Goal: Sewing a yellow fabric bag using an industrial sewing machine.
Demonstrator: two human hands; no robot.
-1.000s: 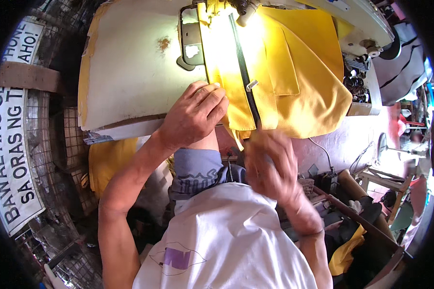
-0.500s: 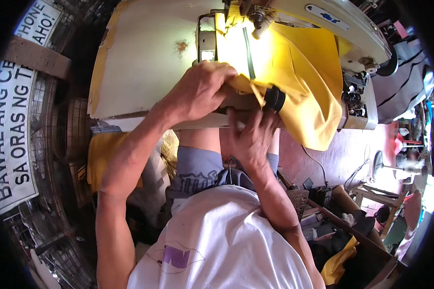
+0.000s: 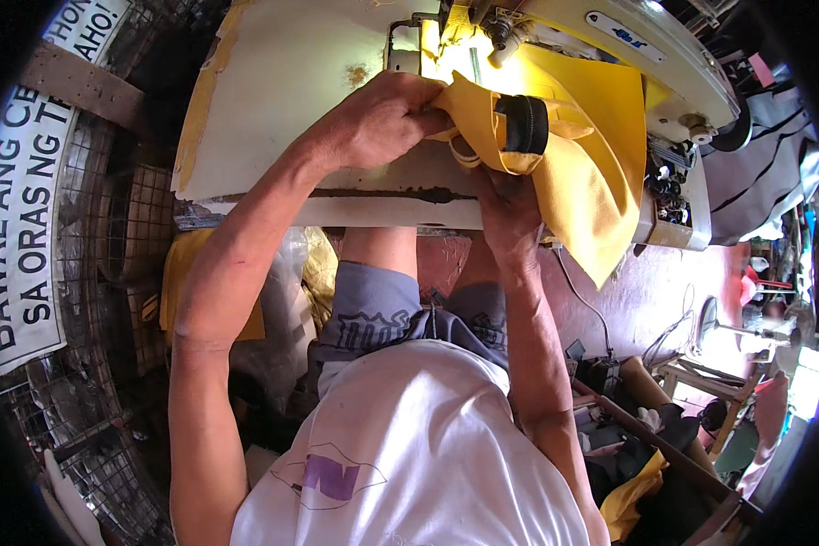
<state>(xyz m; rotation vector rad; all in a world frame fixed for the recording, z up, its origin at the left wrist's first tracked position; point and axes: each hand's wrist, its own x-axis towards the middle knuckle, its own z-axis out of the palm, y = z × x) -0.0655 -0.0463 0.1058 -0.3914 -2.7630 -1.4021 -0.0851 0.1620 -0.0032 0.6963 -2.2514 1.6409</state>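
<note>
- The smooth yellow fabric panel (image 3: 596,155) is being pinched by the left hand (image 3: 387,120).
- The right hand (image 3: 513,218) is being partly hidden by the panel's fold; its grip cannot be told.
- A black zipper strip (image 3: 526,125) is being exposed at that fold.
- The panel is being supported by the flat cream worktable (image 3: 278,118), partly beneath the beige sewing machine (image 3: 669,68).

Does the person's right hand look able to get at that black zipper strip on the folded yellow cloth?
Probably yes: the bare right hand is just below the black zipper strip in view, and nothing covers the strip's visible face on the folded yellow cloth.
</note>
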